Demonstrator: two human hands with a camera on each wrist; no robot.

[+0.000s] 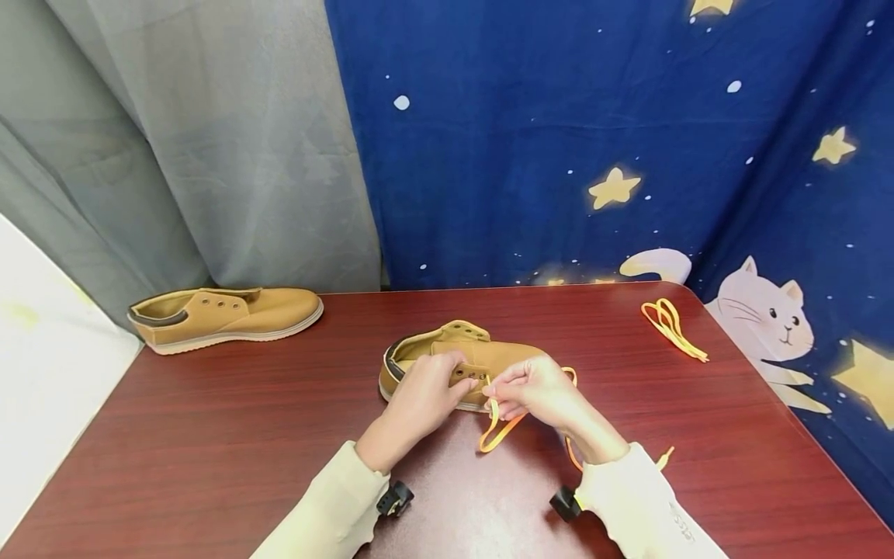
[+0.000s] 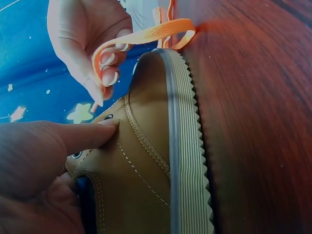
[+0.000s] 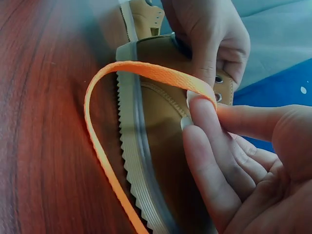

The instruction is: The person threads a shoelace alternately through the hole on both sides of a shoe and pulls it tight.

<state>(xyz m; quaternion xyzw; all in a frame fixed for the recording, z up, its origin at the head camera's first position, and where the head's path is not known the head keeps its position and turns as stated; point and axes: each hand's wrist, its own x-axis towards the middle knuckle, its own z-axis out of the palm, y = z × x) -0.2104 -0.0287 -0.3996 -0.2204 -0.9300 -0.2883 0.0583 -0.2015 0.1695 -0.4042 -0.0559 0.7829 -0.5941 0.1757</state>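
With the fingers of my left hand [image 1: 422, 392] I pinch the side of the tan shoe [image 1: 513, 355] near its eyelets [image 3: 219, 79]; it stands on the worktop [image 1: 279, 442] before me. My right hand [image 1: 541, 394] pinches the orange lace [image 3: 146, 70] near its tip, close to these eyelets. A second shoe [image 1: 275, 310] stands at the far left, and a folded lace [image 1: 672, 331] lies at the right.

Looking from the head, above and behind the left hand [image 1: 422, 390] and right hand [image 1: 541, 392], forward and down over the bench [image 1: 279, 435] to the blue curtain [image 1: 489, 186]; farthest off. From the left wrist, close up, turned sideways, facing the right hand. From the right wrist, also close, facing the left hand. Sharing, between wrist views, both hands, lace [image 3: 151, 72] and nearer shoe [image 2: 141, 175].
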